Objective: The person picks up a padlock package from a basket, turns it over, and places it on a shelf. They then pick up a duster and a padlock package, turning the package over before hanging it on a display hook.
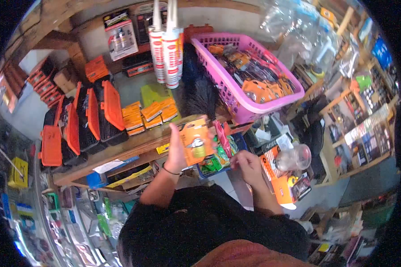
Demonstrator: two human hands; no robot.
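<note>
In the head view, my left hand (176, 151) holds up an orange carded pack (195, 133) at the middle, its front facing me. A brass-and-silver item that looks like a padlock shows on the card's lower half. The fingers wrap round the pack's edges. My right hand (248, 167) hangs to the right of it with fingers curled in, and I see nothing in them. Beside that hand is a blue basket (205, 173) of green packets, with a pink packet (225, 138) above it. Several small orange boxes (153, 113) lie on the shelf beyond my left hand.
A pink basket (254, 107) full of orange packs stands on the wooden bench, next to white sealant tubes (170, 58). Black cases with orange lids (111, 104) line the left. A clear jar (298, 156) and orange box (281, 189) sit at right.
</note>
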